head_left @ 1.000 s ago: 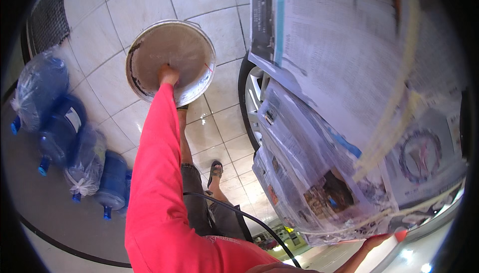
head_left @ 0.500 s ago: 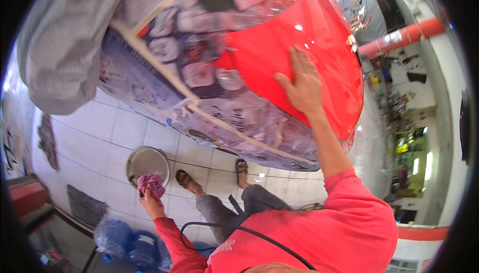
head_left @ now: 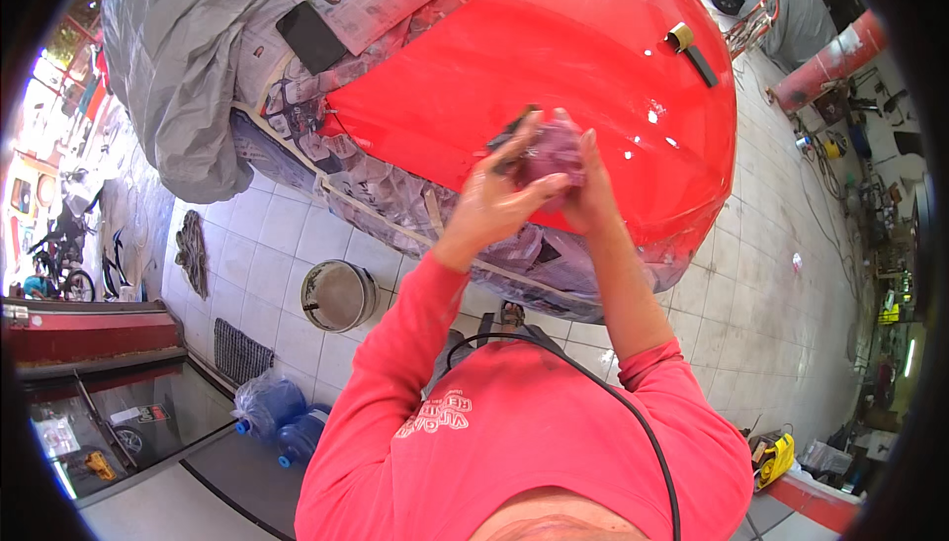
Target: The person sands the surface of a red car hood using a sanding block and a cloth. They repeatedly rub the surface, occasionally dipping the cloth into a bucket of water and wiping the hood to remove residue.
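Note:
A wet-looking purple cloth (head_left: 554, 154) is bunched between my two hands, above a glossy red car hood (head_left: 435, 77). My left hand (head_left: 489, 203) grips it from the left, its thumb across the front. A small dark piece (head_left: 506, 136) shows at those fingers, too blurred to name. My right hand (head_left: 593, 190) presses the cloth from the other side, fingers pointing up and partly hidden behind it. Farther right on the hood lie a curled yellowish piece (head_left: 679, 37) like sandpaper and a dark, narrow block (head_left: 702, 66).
Newspaper masking (head_left: 395, 180) and a grey cover (head_left: 173, 77) border the hood. A dark flat pad (head_left: 311, 37) rests on the paper. On the tiled floor stand a bucket (head_left: 339, 296) of cloudy water and blue water jugs (head_left: 301, 434). A red post (head_left: 830, 62) rises at right.
My left hand has come up from beside the bucket with the purple cloth to above the hood. My right hand has left its flat place on the red panel and joined it at the cloth.

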Available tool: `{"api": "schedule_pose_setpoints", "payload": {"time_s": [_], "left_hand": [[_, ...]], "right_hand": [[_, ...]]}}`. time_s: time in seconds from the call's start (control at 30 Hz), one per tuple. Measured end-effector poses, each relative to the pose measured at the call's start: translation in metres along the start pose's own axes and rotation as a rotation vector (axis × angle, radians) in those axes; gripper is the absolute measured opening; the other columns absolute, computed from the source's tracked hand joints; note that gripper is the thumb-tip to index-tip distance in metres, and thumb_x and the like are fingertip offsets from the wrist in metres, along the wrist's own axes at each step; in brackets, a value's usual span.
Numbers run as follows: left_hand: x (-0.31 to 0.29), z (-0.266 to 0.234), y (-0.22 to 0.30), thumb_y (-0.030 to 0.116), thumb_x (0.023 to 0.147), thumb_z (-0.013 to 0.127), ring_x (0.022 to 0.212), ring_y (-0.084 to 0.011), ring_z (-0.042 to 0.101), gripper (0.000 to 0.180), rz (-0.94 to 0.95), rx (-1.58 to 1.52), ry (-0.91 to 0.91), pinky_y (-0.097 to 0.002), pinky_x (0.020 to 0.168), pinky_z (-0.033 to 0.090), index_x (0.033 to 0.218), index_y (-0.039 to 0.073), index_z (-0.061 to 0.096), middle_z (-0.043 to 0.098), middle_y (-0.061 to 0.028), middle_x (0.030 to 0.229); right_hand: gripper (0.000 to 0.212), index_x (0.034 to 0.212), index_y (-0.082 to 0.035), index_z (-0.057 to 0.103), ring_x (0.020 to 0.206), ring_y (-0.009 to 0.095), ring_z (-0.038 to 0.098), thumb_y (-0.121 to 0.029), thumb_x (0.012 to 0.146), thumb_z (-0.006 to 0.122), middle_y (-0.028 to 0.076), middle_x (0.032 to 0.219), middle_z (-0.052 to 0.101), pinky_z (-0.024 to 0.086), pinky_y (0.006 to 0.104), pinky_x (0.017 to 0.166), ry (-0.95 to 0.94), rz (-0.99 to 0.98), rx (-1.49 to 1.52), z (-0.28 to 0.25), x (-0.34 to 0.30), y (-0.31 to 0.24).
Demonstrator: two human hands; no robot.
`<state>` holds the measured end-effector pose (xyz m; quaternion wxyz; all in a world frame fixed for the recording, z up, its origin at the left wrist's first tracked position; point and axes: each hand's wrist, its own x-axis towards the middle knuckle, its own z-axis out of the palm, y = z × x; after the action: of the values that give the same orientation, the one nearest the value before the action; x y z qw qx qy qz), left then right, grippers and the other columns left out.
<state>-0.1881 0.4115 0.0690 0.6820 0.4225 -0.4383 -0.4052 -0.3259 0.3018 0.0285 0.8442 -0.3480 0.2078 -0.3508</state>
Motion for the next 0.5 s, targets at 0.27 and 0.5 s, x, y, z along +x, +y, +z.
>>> {"api": "schedule_pose_setpoints", "payload": {"time_s": [0.27,0.5], "left_hand": [[-0.006,-0.034,-0.023,0.006,0.099,0.078,0.136,-0.0193,0.060,0.058,0.086,0.141,0.171,-0.0343,0.115,0.049,0.152,-0.005,0.057,0.064,-0.0142,0.151],[-0.166,-0.205,-0.034,0.003,0.103,0.069,0.128,-0.0214,0.064,0.049,-0.213,0.357,0.661,-0.0350,0.110,0.051,0.149,-0.010,0.058,0.064,-0.0172,0.149]], "right_hand": [[0.081,0.160,-0.006,0.050,0.152,0.038,0.047,-0.054,0.099,0.073,0.028,0.161,0.050,0.038,0.0510,0.126,0.240,-0.378,-1.346,-0.115,0.003,-0.072],[0.096,0.148,0.002,0.060,0.151,0.050,0.044,-0.069,0.086,0.077,0.032,0.157,0.052,0.036,0.0552,0.126,0.416,-0.533,-1.826,-0.087,0.045,-0.017]]}}
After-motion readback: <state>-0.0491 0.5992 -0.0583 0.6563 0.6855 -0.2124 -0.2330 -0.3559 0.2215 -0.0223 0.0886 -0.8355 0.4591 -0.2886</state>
